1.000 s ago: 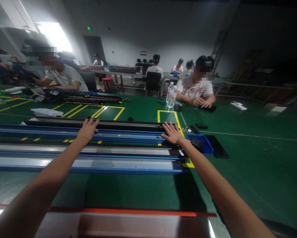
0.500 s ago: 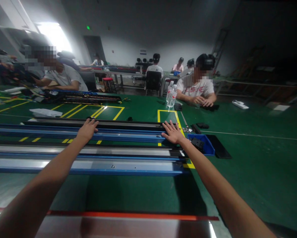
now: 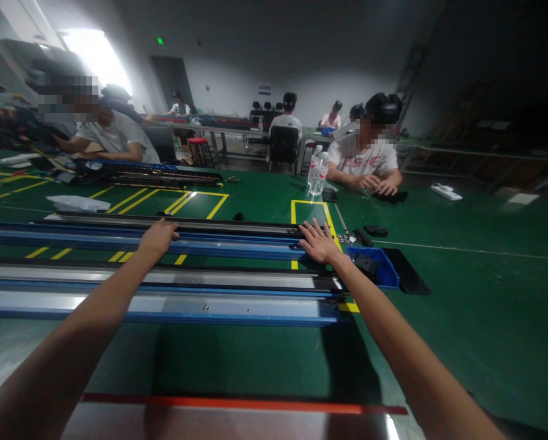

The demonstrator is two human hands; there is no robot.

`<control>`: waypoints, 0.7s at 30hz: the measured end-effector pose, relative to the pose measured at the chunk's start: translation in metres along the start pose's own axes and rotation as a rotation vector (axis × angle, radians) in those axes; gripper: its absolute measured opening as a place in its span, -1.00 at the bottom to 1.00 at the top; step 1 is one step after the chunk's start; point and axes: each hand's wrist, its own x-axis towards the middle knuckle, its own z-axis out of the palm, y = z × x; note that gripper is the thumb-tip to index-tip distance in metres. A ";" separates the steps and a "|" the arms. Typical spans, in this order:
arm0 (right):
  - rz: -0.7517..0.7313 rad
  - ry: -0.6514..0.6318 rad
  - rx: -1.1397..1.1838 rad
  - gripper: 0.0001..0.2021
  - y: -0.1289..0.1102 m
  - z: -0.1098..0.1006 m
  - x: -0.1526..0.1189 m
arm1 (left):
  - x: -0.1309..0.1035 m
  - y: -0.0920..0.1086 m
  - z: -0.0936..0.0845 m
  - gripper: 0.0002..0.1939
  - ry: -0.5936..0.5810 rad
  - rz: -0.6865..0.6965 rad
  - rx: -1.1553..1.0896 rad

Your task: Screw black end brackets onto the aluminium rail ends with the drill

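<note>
Dim room [image 3: 264,49], green counter [image 3: 484,318] running wide right past the bin [image 3: 390,269], red strip [image 3: 237,402] along near side, left hand [image 3: 157,237] (grip unclear) and spread-open right hand [image 3: 318,242] at far black rail [image 3: 237,225].

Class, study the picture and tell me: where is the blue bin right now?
In the head view, the blue bin sits right of centre on the green table, between the right hand and a flat black panel.
</note>
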 end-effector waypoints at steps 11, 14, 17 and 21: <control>-0.007 0.033 -0.010 -0.35 0.000 0.000 0.003 | -0.002 0.008 -0.007 -0.69 -0.056 -0.099 0.063; -0.007 0.037 -0.007 -0.36 0.000 0.001 0.004 | -0.002 0.010 -0.007 -0.67 -0.061 -0.103 0.069; -0.011 0.033 -0.002 -0.36 0.001 0.000 0.005 | -0.003 0.011 -0.008 -0.67 -0.064 -0.119 0.088; -0.017 0.017 0.007 -0.36 0.001 -0.001 0.005 | -0.004 0.012 -0.009 -0.71 -0.076 -0.124 0.101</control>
